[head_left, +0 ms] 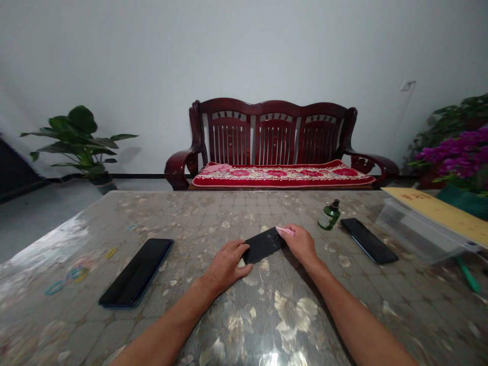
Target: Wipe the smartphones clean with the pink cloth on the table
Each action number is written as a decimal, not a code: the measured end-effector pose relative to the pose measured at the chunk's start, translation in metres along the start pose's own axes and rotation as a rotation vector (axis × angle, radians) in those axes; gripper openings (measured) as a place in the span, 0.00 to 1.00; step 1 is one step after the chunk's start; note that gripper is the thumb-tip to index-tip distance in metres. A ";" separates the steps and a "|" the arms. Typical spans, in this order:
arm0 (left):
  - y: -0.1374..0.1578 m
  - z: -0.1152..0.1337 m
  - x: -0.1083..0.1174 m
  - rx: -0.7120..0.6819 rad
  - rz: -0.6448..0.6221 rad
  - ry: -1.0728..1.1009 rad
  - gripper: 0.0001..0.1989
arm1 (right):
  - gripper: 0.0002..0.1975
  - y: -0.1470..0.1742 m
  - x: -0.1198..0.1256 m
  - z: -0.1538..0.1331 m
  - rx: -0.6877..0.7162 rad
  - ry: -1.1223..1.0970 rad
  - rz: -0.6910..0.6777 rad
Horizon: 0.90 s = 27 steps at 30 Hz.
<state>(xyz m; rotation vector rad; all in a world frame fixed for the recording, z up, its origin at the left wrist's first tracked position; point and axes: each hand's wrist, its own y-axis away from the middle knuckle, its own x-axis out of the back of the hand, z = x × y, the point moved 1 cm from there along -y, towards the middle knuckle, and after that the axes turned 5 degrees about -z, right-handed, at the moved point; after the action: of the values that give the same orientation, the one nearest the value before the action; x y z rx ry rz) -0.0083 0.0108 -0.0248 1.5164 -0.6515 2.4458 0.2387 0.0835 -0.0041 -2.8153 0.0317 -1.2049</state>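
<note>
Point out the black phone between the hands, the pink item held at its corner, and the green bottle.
Black phone [264, 245]: head view, middle of its dark face.
Pink item [285, 232]: head view, its visible strip.
Green bottle [328, 217]: head view, its body.

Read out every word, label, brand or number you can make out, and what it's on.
Nothing is legible.
Green spray bottle: pale label, too small and blurred to read.
Yellow sheet over the clear plastic box: reddish marks, too blurred to read.
Held phone, left phone, right phone: no text visible.
</note>
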 end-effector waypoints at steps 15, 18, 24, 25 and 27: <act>-0.005 0.002 0.005 -0.004 -0.051 0.024 0.29 | 0.15 0.004 -0.011 0.011 0.109 -0.014 0.093; -0.004 0.002 0.005 0.008 -0.061 0.022 0.30 | 0.15 -0.001 -0.014 0.017 0.089 -0.110 0.092; 0.001 0.000 0.002 -0.003 -0.036 0.034 0.28 | 0.19 -0.013 -0.018 0.020 0.060 -0.248 0.117; 0.002 0.000 0.001 0.001 -0.038 0.031 0.28 | 0.19 -0.015 -0.018 0.020 0.052 -0.261 0.126; 0.003 -0.001 0.000 0.012 -0.042 0.028 0.29 | 0.19 -0.019 -0.018 0.020 0.036 -0.271 0.142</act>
<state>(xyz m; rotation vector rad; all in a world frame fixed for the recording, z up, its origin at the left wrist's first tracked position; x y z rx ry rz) -0.0102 0.0089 -0.0258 1.4818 -0.5942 2.4398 0.2399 0.1047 -0.0294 -2.8616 0.1871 -0.7816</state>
